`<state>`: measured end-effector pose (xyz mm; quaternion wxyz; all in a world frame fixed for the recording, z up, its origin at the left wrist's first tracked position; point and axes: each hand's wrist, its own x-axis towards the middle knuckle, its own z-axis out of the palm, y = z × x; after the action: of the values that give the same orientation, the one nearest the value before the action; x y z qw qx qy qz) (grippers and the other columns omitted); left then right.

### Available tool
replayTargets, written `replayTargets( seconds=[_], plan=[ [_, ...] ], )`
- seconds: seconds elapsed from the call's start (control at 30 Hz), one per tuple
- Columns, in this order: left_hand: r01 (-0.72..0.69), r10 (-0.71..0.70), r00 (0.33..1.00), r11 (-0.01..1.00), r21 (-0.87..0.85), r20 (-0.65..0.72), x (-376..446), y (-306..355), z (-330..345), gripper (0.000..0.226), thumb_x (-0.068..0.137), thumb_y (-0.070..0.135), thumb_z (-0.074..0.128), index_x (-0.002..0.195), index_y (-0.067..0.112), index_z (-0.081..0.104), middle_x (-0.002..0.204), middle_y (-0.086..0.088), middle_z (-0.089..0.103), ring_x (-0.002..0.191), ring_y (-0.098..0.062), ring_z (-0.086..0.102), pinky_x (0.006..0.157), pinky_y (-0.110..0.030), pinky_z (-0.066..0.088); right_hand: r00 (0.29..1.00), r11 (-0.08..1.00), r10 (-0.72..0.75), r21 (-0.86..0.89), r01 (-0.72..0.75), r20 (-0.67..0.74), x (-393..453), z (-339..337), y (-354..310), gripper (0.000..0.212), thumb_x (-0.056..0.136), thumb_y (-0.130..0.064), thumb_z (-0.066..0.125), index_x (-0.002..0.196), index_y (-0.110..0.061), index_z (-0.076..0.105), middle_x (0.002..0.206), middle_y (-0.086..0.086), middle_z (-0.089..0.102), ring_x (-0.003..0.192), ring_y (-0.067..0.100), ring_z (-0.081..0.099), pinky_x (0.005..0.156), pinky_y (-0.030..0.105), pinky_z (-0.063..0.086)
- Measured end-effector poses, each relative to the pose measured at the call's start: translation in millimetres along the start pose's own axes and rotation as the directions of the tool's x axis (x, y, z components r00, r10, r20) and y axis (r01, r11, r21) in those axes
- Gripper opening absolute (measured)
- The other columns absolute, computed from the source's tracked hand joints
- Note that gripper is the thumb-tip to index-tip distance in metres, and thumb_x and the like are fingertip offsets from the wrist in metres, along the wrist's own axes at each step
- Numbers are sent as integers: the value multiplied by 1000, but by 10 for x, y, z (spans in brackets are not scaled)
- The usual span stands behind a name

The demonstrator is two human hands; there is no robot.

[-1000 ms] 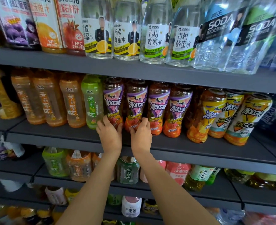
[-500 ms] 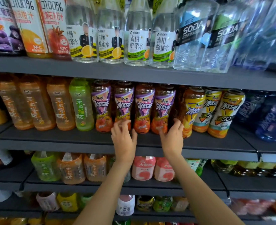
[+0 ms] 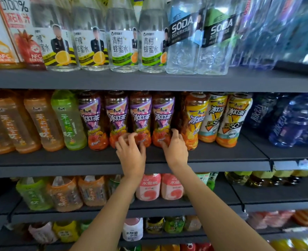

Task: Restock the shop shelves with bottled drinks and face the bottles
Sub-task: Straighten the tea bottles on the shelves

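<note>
Both hands are working near the front edge of the middle shelf (image 3: 113,160). The left hand (image 3: 131,153) and right hand (image 3: 175,150) are each grasping a purple-labelled tea bottle (image 3: 140,118) base, probably turning the labels forward.

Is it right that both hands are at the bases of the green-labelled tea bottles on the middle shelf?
Not quite. The head view shows the left hand and right hand at the bases of the purple-labelled iced tea bottles on the middle shelf, not green-labelled ones.
</note>
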<state>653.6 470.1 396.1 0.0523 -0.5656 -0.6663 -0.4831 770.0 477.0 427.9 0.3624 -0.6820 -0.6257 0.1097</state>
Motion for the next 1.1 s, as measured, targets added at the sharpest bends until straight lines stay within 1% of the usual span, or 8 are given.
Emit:
replayTargets(
  seconds=[0.13,0.33,0.47,0.57,0.67,0.83,1.0,1.1],
  plan=[
    [-154,148,988,977,-148,-53,-25,378,62,30,80,6,63,109,6,55,112,-15,51,106,-29,47,88,-38,43,956,972,-175,111,206,-235,-62,-264,255,32,93,-26,53,120,-10,49,119,5,56,91,25,60,69,38,49],
    [-369,370,928,884,-286,-52,-302,1131,441,27,85,18,43,109,8,52,107,-10,56,103,-17,48,91,-25,38,826,933,72,330,142,-559,287,-907,927,47,86,-16,64,124,0,41,127,15,36,105,24,47,77,21,39],
    [-343,368,928,909,-238,67,-471,1662,877,40,88,17,48,126,2,48,125,-15,53,119,-26,49,101,-26,35,942,960,115,280,-24,-314,724,-1147,1463,71,75,-25,75,130,-2,36,131,17,42,119,32,41,96,38,40],
    [-58,102,967,981,-188,233,-458,1984,1146,65,92,22,55,142,-3,23,147,-20,30,138,-29,27,112,-32,24,999,948,24,318,-16,-22,911,-1238,1696,59,72,-28,77,114,-8,40,116,12,59,108,30,56,84,45,50],
    [123,-86,975,977,-176,203,-337,2183,1296,68,91,22,56,143,-3,21,146,-19,31,136,-29,30,111,-33,26,996,948,-91,307,81,18,952,-1329,1789,46,75,-28,75,99,-11,40,105,12,61,96,28,60,73,40,51],
    [82,-94,995,966,-245,-39,-435,2408,1271,47,91,13,52,133,-3,39,129,-16,47,124,-28,42,102,-25,30,964,934,-256,277,226,75,889,-1378,1803,40,81,-17,64,110,-1,43,104,17,60,93,33,58,69,39,47],
    [58,-33,995,955,-290,91,-544,2338,1289,68,78,30,71,132,2,42,121,-9,54,117,-21,50,89,-12,34,823,867,-452,386,315,344,1107,-1548,2032,32,82,-7,64,113,-4,55,103,9,66,96,25,62,73,27,46],
    [68,-37,992,959,-275,117,-499,2284,1233,58,76,32,73,123,6,49,116,-5,59,110,-19,54,78,-7,31,903,866,-330,468,173,276,1315,-1630,2201,35,83,-6,65,117,-2,60,112,11,66,105,20,61,92,30,48]
  ],
)
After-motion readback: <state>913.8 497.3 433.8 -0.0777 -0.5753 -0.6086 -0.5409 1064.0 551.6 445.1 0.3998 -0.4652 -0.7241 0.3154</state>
